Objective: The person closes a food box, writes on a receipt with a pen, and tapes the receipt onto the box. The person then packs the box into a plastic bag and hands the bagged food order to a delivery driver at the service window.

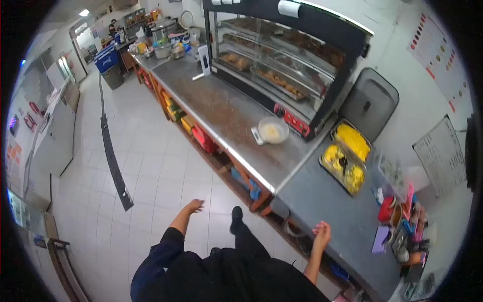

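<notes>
My left hand (193, 206) hangs over the tiled floor, away from the counter, fingers loosely apart and nothing in them. Above the front part of the grey counter (307, 201) is my right hand (322, 233), its fingers half curled and apart, with no object visible in it; whether it touches the surface I cannot tell. Farther along the worktop, a clear bowl (273, 131) with pale contents sits on a small white scale (257, 136). A tray of yellow food (352, 143) lies near the wall, with a dark utensil in it.
A heated glass display case (282, 60) with trays of food stands on the metal counter. Utensils and a purple item (380, 239) crowd the right end. A dark strip (113, 161) runs along the floor. Another person (112, 27) is far back.
</notes>
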A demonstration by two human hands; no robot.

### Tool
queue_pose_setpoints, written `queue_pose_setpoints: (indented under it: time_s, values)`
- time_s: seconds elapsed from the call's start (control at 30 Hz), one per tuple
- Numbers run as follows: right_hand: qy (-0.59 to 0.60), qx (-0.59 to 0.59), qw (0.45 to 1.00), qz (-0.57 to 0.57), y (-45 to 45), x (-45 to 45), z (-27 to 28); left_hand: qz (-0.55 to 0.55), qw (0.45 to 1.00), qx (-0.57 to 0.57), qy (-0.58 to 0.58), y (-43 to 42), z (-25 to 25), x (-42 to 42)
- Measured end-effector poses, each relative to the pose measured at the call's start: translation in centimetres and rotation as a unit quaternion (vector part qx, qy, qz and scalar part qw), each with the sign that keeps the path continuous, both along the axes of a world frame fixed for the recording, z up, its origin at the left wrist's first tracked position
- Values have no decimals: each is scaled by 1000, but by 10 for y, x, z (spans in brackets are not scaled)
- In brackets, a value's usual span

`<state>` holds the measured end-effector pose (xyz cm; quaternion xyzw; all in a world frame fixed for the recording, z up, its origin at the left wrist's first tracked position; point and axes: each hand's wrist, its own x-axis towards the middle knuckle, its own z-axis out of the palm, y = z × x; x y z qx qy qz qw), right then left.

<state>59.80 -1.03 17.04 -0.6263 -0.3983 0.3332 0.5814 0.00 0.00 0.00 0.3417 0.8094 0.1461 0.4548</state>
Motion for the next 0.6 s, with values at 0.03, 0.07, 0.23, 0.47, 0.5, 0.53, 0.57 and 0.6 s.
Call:
queue_pose_setpoints:
  time_s: [0.03,0.07,0.23,0.47,0.5,0.53,0.57,0.6]
  values:
    - [-15,12,999,-30,2,7,9,2,1000,10,1,14,1,-2]
    - [-20,26,998,-57,5,11,22,-12,973,125,193,-7,-35,-29]
    - [-83,87,981,-149,236,-58,61,103,981,-143,-84,30,-14,-154]
    - [-344,405,843,-80,467,-239,278,476,853,80,-198,91,28,-160]
    - [-412,475,773,-84,487,-255,312,499,840,135,-165,125,27,-180]
    - [-443,513,725,-124,504,-270,345,520,822,189,-133,166,19,-202]
    - [-456,532,694,-164,520,-283,374,538,801,241,-103,196,11,-219]
    - [-479,531,668,-205,534,-295,403,525,786,314,-84,237,18,-231]
